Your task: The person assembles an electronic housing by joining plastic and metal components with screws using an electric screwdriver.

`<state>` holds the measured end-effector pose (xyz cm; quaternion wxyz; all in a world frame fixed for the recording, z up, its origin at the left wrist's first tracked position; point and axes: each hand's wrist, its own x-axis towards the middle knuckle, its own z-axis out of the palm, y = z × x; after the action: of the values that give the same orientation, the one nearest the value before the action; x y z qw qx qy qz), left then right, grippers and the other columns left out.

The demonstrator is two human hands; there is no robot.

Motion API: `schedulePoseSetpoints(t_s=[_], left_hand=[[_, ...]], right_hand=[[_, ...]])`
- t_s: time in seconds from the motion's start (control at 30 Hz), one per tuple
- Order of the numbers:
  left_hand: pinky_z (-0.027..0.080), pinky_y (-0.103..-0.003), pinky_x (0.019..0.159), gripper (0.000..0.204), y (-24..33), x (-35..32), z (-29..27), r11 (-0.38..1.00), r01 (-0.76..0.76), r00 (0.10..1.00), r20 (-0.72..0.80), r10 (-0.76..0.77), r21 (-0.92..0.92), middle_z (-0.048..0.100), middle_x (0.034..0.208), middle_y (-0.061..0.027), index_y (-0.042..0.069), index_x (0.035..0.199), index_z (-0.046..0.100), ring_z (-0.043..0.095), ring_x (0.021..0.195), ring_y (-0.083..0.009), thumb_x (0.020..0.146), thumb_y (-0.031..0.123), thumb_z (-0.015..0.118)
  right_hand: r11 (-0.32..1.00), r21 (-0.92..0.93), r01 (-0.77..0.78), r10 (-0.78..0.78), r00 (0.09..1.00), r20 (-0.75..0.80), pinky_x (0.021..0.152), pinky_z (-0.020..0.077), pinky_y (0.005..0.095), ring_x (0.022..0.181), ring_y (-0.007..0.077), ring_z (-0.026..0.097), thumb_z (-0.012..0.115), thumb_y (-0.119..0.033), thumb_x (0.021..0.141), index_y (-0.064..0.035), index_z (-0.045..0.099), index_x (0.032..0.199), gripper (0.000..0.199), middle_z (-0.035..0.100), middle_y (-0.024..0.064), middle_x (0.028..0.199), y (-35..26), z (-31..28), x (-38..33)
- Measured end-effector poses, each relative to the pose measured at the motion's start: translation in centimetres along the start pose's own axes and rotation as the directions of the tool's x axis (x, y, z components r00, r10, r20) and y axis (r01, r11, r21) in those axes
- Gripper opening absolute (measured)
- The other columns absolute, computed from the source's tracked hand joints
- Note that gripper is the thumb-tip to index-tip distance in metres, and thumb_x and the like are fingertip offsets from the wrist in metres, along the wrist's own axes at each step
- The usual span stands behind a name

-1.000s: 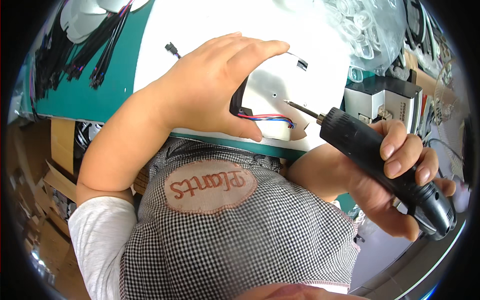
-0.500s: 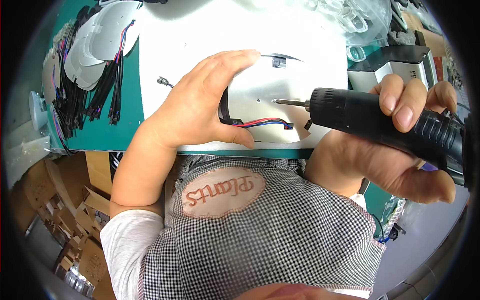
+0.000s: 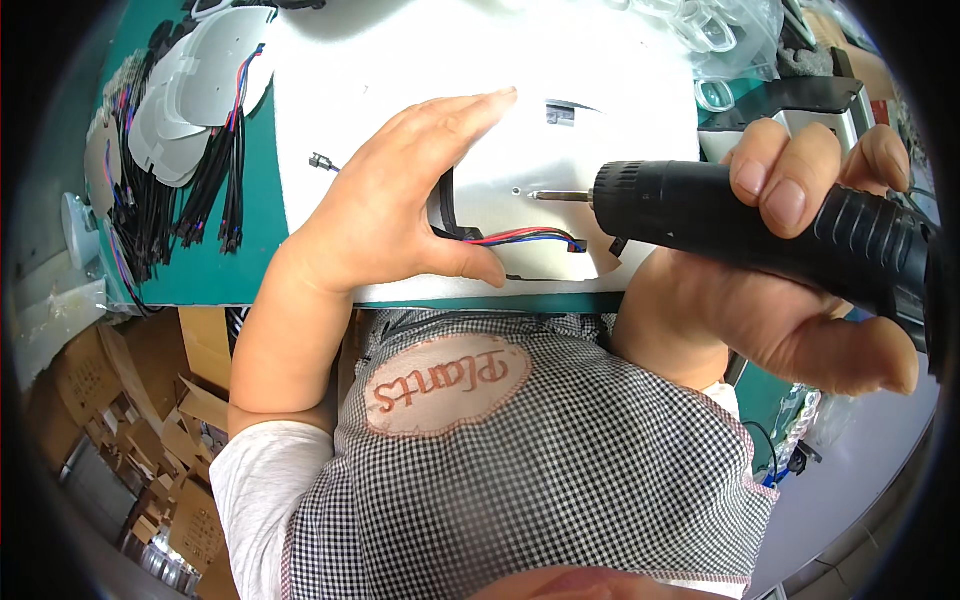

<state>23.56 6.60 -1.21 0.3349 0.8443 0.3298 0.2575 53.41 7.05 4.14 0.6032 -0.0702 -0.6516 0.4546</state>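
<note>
A round silver metal plate (image 3: 545,215) lies on a white mat. My left hand (image 3: 385,190) curves round its left edge, fingers along the far side and thumb at the near side, steadying it. My right hand (image 3: 790,200) is wrapped round a black electric screwdriver (image 3: 680,200), which lies nearly level above the plate. The screwdriver's bit (image 3: 562,196) points left, its tip close beside a small hole in the plate; whether it touches cannot be made out. Red, blue and black wires (image 3: 520,236) with a small black connector cross the near part of the plate.
More grey plates (image 3: 165,140) and bundles of black cables (image 3: 215,190) lie at the far left. At the back right are a bag of clear plastic parts (image 3: 715,35) and a black-and-silver casing (image 3: 790,105). Cardboard boxes (image 3: 130,430) stand at lower left.
The screwdriver in my right hand has moved left and slightly up in the picture, bringing its bit closer to the hole. My left hand keeps its hold on the metal plate.
</note>
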Motion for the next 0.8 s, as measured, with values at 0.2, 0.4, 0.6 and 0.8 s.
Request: schedulePoseSetpoints(t_s=[0.2,0.4,0.6,0.8], left_hand=[[0.041,-0.044,0.108,0.114,0.0,0.2,-0.3,1.000,0.014,1.000,0.022,-0.014,0.009,0.056,0.138,-0.0149,0.008,0.147,0.046,0.051,0.127,-0.0356,0.047,0.033,0.095],[0.040,-0.044,0.109,0.115,0.0,0.3,-0.2,1.000,0.009,1.000,0.028,-0.009,0.002,0.056,0.138,-0.0154,0.008,0.146,0.046,0.051,0.127,-0.0366,0.045,0.034,0.095],[0.042,-0.045,0.108,0.117,-0.4,0.2,0.4,0.993,0.062,0.998,0.005,-0.062,-0.105,0.054,0.139,-0.0152,0.008,0.141,0.045,0.051,0.128,-0.0376,0.040,0.034,0.097],[0.042,-0.045,0.109,0.121,0.0,0.3,0.3,0.994,0.055,0.998,0.018,-0.054,-0.095,0.054,0.139,-0.0158,0.008,0.140,0.043,0.051,0.128,-0.0383,0.036,0.037,0.098]], right_hand=[[1.000,-0.004,-0.009,0.009,1.000,-0.016,0.074,0.0494,0.0345,0.083,0.0200,0.061,0.068,-0.076,0.077,0.0066,0.042,0.124,0.098,0.055,0.0125,0.098,0.1,-0.3,-0.1],[0.999,0.032,-0.014,0.015,0.999,-0.036,0.075,0.0491,0.0332,0.084,0.0194,0.061,0.070,-0.076,0.076,0.0063,0.043,0.123,0.099,0.058,0.0126,0.087,0.4,-0.2,-0.2],[0.996,-0.007,-0.085,0.085,0.996,0.009,0.077,0.0482,0.0306,0.081,0.0190,0.061,0.077,-0.069,0.073,0.0047,0.043,0.122,0.095,0.059,0.0134,0.085,-0.4,0.4,0.0],[0.994,0.054,-0.095,0.097,0.994,-0.045,0.078,0.0481,0.0298,0.080,0.0191,0.060,0.080,-0.065,0.072,0.0030,0.043,0.122,0.093,0.060,0.0129,0.086,-0.5,1.2,0.1]])
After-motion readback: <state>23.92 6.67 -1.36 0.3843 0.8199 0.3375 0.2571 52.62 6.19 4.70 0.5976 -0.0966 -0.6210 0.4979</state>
